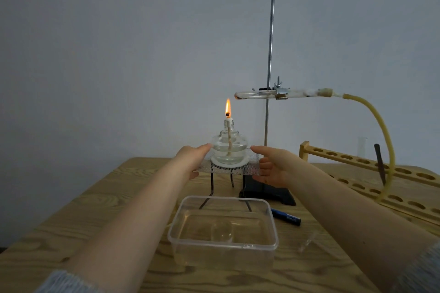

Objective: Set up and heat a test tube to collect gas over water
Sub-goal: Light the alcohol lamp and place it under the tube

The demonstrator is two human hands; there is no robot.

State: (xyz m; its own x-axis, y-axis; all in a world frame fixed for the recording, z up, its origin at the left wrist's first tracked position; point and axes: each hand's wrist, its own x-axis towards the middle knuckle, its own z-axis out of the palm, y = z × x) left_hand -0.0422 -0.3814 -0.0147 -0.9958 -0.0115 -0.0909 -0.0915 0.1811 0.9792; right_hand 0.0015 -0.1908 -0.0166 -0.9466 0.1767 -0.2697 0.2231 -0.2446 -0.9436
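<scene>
— Where do things stand?

— The test tube (257, 95) lies level in the clamp (281, 93) on the stand (270, 54), up at one o'clock from the lit alcohol lamp (229, 145). Its flame (228, 107) burns just left of the tube's closed end, not under it. My left hand (190, 159) pinches the nine o'clock edge of the wire gauze (252, 169), thumb below. My right hand (271, 166) pinches the three o'clock edge, fingers curled beneath.

— What worries you?

— The lamp only sits on the gauze over the tripod (214, 185). If I tug unevenly, I reckon it slides or tips, spilling burning fuel across the tabletop (95, 197). My fingers are close to the flame too.

— And the gas side?

— The yellow hose (381, 126) drops at four o'clock towards the wooden rack (357, 164), not into the water tub (222, 226) at six o'clock. Heated like this, I think the gas escapes. A glass lies submerged there, ready.
</scene>
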